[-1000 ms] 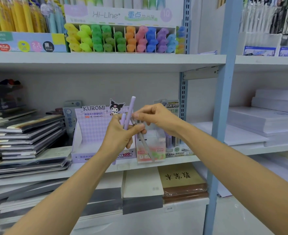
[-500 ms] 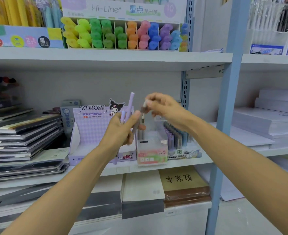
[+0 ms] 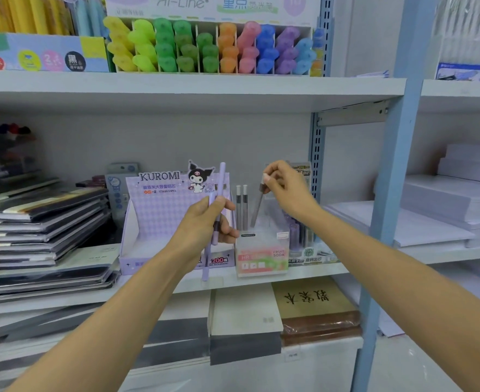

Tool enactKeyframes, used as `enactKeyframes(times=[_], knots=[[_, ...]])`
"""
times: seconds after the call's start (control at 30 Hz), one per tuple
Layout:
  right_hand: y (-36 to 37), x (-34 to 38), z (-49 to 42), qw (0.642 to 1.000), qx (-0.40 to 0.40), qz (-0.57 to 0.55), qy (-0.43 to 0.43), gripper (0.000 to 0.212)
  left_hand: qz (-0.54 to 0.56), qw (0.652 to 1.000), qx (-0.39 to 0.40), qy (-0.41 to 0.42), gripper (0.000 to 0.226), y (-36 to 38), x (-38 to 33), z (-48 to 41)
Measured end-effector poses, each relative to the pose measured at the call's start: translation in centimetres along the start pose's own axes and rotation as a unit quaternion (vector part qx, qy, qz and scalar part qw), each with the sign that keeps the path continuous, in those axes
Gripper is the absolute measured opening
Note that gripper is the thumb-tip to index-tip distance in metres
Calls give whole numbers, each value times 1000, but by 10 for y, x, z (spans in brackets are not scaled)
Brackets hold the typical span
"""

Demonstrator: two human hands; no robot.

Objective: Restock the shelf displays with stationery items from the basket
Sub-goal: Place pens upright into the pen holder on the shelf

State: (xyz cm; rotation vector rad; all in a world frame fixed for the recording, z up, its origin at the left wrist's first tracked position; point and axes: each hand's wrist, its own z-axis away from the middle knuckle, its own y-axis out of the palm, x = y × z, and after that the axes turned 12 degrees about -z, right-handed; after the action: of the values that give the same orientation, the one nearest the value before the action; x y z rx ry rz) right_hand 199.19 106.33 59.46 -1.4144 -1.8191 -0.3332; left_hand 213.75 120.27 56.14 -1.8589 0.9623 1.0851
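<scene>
My left hand (image 3: 204,222) grips lilac lead tubes (image 3: 221,179) upright in front of the purple Kuromi display box (image 3: 154,219). My right hand (image 3: 285,188) pinches the top of a grey lead tube (image 3: 257,207), which slants down over the clear Fruit Soda display box (image 3: 261,257). Two grey tubes (image 3: 241,205) stand upright in that clear box. The Kuromi box's tray looks bare. The basket is out of view.
A box of lead refills (image 3: 303,239) stands right of the clear one. Stacked notebooks (image 3: 40,222) lie at the left, white paper reams (image 3: 453,205) at the right past a blue upright (image 3: 385,193). Highlighters (image 3: 204,49) fill the shelf above.
My right hand has pulled the grey tube away from the bundle in my left hand and carried it right, over the clear box. The left hand has held its place.
</scene>
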Motion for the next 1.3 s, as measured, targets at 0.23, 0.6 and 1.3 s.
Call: enactKeyframes(times=[0.23, 0.6, 1.3], knots=[[6, -5, -3, 998, 34, 48, 9, 7, -29, 999, 18, 11, 29, -1, 6, 0], [9, -24, -12, 972, 8, 233, -10, 17, -36, 999, 30, 18, 33, -2, 6, 6], [-10, 20, 21, 931, 28, -360, 50, 5, 97, 991, -93, 6, 7, -13, -8, 11]])
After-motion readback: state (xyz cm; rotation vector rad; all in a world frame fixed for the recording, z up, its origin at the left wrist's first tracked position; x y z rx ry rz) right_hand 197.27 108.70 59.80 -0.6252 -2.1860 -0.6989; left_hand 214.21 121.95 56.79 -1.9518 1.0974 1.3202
